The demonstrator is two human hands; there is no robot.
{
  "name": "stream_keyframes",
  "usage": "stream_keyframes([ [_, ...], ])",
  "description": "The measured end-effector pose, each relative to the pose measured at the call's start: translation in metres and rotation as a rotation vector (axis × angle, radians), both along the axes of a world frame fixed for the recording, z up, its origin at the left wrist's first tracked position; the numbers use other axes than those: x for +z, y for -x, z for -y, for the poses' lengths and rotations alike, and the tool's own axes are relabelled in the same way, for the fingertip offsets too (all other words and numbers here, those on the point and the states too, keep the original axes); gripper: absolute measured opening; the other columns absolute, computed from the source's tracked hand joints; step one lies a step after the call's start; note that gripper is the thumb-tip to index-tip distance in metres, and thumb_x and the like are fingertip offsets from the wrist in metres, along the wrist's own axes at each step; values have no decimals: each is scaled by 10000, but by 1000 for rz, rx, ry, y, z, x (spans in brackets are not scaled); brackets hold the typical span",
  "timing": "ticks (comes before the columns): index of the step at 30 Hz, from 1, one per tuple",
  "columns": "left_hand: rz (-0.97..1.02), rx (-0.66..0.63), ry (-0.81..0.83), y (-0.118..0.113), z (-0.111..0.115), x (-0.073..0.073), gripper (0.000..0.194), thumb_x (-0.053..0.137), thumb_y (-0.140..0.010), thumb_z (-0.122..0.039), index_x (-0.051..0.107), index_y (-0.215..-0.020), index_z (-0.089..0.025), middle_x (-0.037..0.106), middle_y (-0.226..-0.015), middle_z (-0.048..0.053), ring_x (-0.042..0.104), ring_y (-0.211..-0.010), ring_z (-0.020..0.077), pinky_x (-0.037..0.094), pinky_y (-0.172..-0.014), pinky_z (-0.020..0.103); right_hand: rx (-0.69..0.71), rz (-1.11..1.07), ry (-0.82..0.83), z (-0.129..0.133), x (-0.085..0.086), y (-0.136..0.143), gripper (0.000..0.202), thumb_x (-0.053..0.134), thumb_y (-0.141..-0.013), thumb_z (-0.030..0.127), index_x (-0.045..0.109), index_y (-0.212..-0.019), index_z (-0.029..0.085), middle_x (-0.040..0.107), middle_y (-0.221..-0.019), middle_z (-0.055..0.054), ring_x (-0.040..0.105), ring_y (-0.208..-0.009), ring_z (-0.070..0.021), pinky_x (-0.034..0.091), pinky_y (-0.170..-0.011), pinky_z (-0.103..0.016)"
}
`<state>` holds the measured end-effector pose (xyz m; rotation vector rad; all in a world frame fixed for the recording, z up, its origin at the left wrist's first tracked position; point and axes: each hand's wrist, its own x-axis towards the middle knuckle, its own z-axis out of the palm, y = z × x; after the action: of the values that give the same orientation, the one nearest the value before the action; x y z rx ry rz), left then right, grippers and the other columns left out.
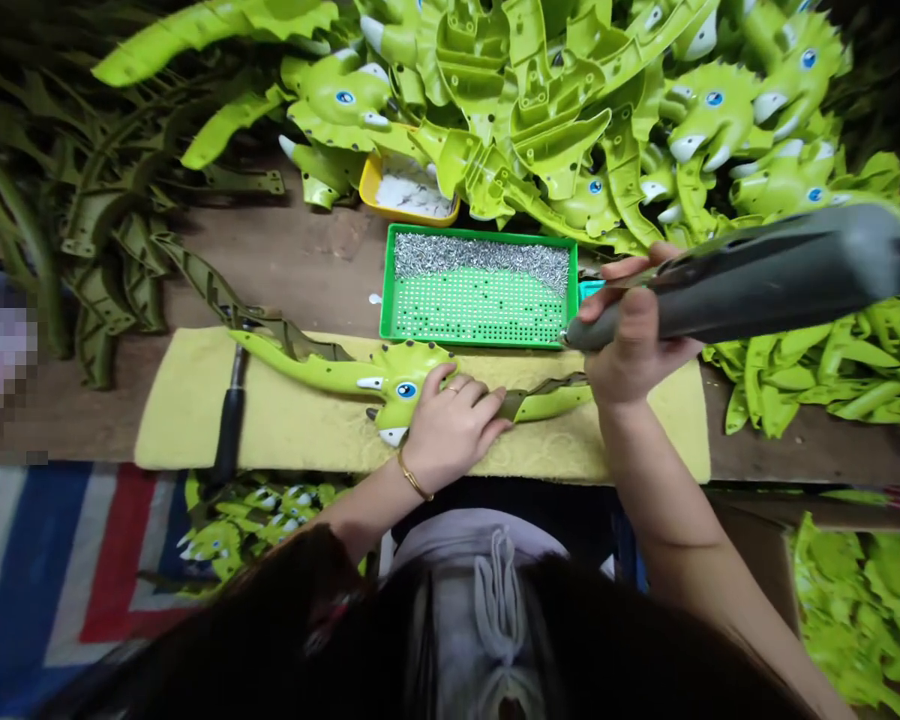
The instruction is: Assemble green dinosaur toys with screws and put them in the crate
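A green plastic toy bow [405, 390] with a dinosaur head and a blue eye lies across the yellow cloth [555, 455]. My left hand [454, 420] rests over the head's right side, its fingers curled on the bow. In my right hand [634, 340] is a dark grey electric screwdriver [765, 275], held nearly level with its tip pointing left. That tip is near the lower right corner of a green perforated tray [480, 335] with small metal screws [487, 255] heaped along its far side.
Green dinosaur shell parts [540, 120] are piled at the back, and more green pieces [832, 370] lie right. Dark olive bow limbs [105, 220] crowd the left. A black-handled tool [230, 425] lies on the cloth's left end. A yellow container [409, 195] stands behind the tray.
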<state>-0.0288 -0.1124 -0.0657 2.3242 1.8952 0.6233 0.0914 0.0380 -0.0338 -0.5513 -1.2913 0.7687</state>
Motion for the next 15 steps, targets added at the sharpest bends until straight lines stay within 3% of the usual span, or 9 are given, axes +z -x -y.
stream_keyframes([
  [4, 17, -1, 48, 0, -1, -1, 278, 593, -901, -365, 697, -1068, -168, 723, -881, 78, 648, -873, 243, 410, -966, 517, 20, 90, -1, 25, 7, -7, 320, 546, -852, 551, 581, -1120, 379, 605, -852, 31, 459, -420, -49, 384, -365, -221],
  [9, 50, 11, 103, -1, -2, -2, 271, 583, -902, -365, 689, -1078, -189, 727, -907, 71, 641, -915, 249, 379, -1009, 533, 67, 334, 64, 54, -7, -11, 402, 414, -861, 666, 462, -1175, 420, 569, -834, 27, 463, -433, -82, 411, -390, -252],
  [15, 28, 9, 110, -1, -2, -2, 288, 570, -909, -379, 671, -1093, -182, 718, -900, 62, 632, -929, 248, 378, -1008, 520, 256, 73, 72, 53, -15, -2, 312, 623, -813, 482, 590, -1099, 359, 604, -838, 57, 476, -433, -42, 411, -365, -194],
])
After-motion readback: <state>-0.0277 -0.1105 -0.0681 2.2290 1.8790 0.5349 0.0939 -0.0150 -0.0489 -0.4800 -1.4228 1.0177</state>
